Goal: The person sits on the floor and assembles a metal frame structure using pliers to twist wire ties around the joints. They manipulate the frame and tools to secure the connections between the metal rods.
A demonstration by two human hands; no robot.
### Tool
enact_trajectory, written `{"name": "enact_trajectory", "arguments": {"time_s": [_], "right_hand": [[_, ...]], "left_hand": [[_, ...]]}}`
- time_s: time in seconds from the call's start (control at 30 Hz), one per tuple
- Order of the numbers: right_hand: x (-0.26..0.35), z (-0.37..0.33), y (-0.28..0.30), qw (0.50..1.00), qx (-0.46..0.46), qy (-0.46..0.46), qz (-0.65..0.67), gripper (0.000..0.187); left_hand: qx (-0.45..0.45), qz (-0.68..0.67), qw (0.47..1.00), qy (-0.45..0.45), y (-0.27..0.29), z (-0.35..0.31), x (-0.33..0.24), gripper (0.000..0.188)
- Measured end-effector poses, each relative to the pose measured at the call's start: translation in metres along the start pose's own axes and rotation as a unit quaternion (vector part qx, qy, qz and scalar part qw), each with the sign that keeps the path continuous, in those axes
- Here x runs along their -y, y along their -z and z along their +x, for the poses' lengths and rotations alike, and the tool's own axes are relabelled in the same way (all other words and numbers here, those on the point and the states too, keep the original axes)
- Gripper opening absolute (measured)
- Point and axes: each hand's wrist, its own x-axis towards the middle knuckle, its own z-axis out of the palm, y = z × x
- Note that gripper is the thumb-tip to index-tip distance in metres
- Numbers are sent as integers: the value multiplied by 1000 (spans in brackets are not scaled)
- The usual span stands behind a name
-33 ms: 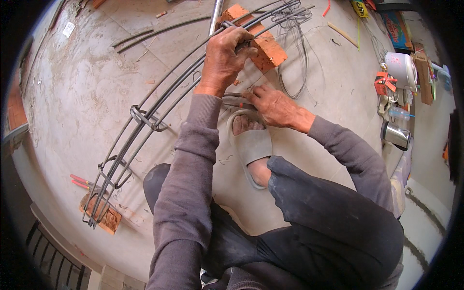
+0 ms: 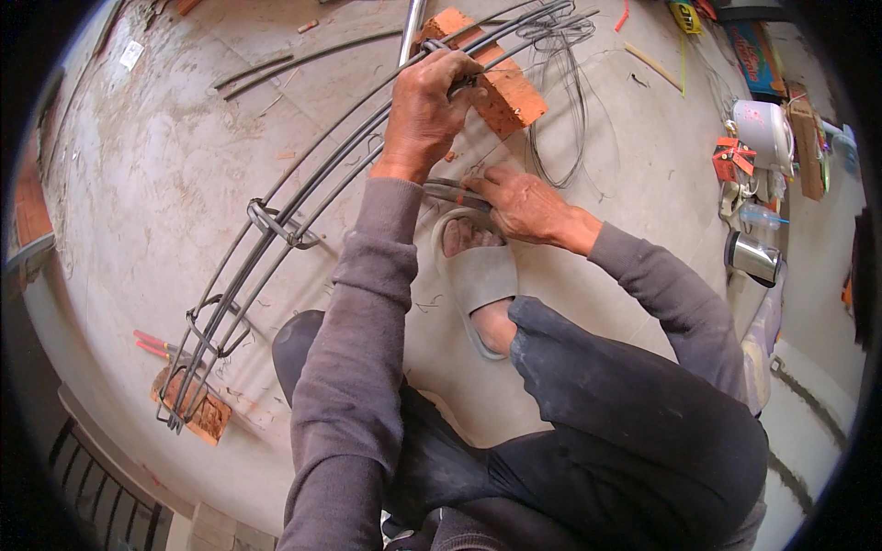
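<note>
My left hand (image 2: 427,115) is closed at the far end of a long cage of steel reinforcing bars (image 2: 303,174), its fingers curled in by the bars. What they pinch is hidden. Square steel stirrups (image 2: 266,223) ring the cage nearer its left end. An orange brick (image 2: 510,96) lies under the cage beside my left hand, and another brick (image 2: 207,418) props the near-left end. Lower right of my left hand, my right hand (image 2: 528,204) is closed, fingertips together, by some dark curved metal pieces (image 2: 447,190) just above my slippered foot (image 2: 473,248). Its grip is too small to make out.
Loose thin wire (image 2: 579,151) lies coiled right of the far brick. Red-handled pliers (image 2: 156,344) rest by the near brick. Loose bars (image 2: 266,75) lie behind the cage. At the right stand a white pot (image 2: 761,129) and a metal cup (image 2: 755,259).
My right hand has shifted very slightly and its fingers have turned a little. My left hand and the steel cage stay in place.
</note>
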Motion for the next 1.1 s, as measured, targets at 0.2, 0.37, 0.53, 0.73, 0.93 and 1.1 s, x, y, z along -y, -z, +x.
{"name": "enact_trajectory", "arguments": {"time_s": [0.2,0.37,0.53,0.73,0.93,1.1], "right_hand": [[8,-21,41,889,253,-213,318,31],[16,-55,47,781,234,-259,518,44],[23,-79,60,754,54,-312,576,69],[1,-84,86,655,-22,-293,696,76],[9,-63,128,656,10,-293,695,74],[-22,-60,148,952,54,-273,126,81]], "left_hand": [[-1,-35,997,67,-2,-1,1,8],[-1,-41,994,102,-5,0,-2,7],[-20,13,998,56,-6,0,-4,3],[-4,-53,995,89,-2,0,-5,16],[0,-34,993,112,-1,-2,-5,20],[-8,43,994,98,-3,-4,-6,21]]}}
